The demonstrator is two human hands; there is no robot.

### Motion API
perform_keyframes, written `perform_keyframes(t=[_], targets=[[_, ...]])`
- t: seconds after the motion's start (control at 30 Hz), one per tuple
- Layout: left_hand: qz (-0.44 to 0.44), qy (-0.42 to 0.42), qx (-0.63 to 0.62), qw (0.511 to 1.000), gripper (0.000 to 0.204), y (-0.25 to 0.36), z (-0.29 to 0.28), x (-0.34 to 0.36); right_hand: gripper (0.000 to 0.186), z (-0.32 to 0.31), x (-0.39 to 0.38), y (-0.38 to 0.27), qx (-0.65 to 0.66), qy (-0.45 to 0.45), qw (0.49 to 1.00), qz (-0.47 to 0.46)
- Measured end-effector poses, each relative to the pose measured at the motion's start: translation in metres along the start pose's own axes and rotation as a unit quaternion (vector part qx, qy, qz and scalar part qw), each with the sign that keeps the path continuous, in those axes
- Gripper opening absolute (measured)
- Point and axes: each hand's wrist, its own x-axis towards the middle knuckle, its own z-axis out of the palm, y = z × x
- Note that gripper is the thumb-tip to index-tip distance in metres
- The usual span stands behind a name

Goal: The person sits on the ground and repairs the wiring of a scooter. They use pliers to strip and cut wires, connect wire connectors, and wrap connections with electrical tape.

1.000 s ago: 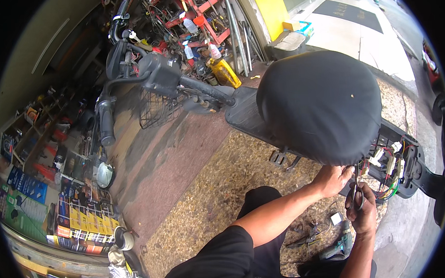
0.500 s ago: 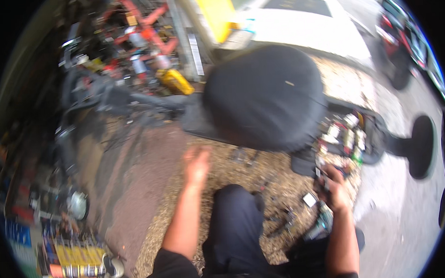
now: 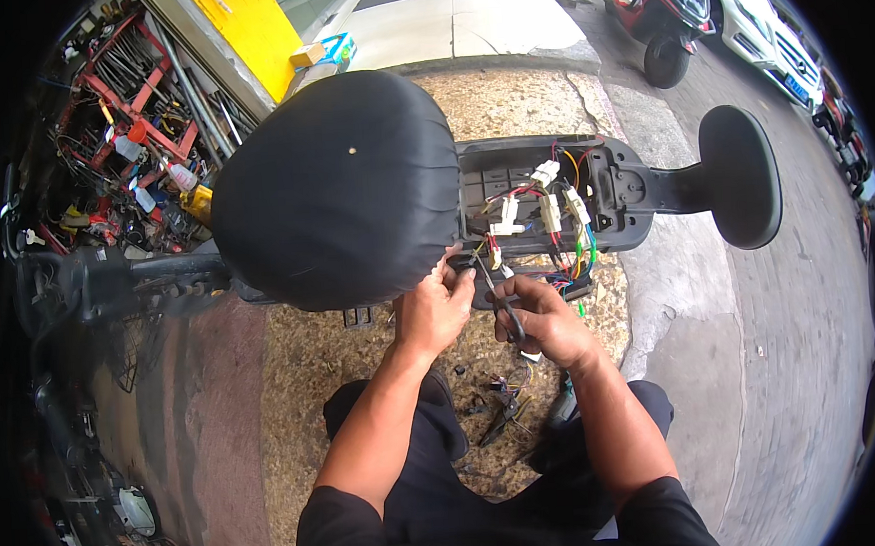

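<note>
Wires (image 3: 553,231) sit in the open black tray (image 3: 609,183) behind the seat (image 3: 336,185), at frame centre, just ahead of both hands. My left hand (image 3: 434,307) is curled, fingertips pinched on a strand at the tray's near edge. My right hand (image 3: 547,319) is closed round a pair of dark scissors (image 3: 502,304), blades pointing up toward that same strand; whether the blades are parted I cannot tell.

Judgement: the work in hand looks like a cut or strip on one lead. To do it well I would keep the left pinch close to the blades, hold that strand clear of its neighbours, and bring only the tips to bear.

Materials: wires are thin, flexible, insulated in red, green, yellow and blue, ending in small white block connectors (image 3: 545,174). Tray is rigid moulded plastic, matt. Seat cover is smooth black, domed. Ground (image 3: 508,104) is rough pebbled concrete, with a loose tool (image 3: 502,417) and wire offcuts lying between my knees.
</note>
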Motion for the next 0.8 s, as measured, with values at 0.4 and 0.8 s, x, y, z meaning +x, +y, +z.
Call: perform_keyframes(t=[0.4,0.8], targets=[[-0.038,0.021,-0.206,0.978,0.010,-0.032,0.015,0.013,0.023,-0.003,0.013,0.000,0.027,-0.041,0.999,0.011],[-0.029,0.022,-0.236,0.971,0.008,-0.022,0.012,0.008,0.024,0.001,0.013,0.001,-0.042,-0.067,0.997,-0.011]])
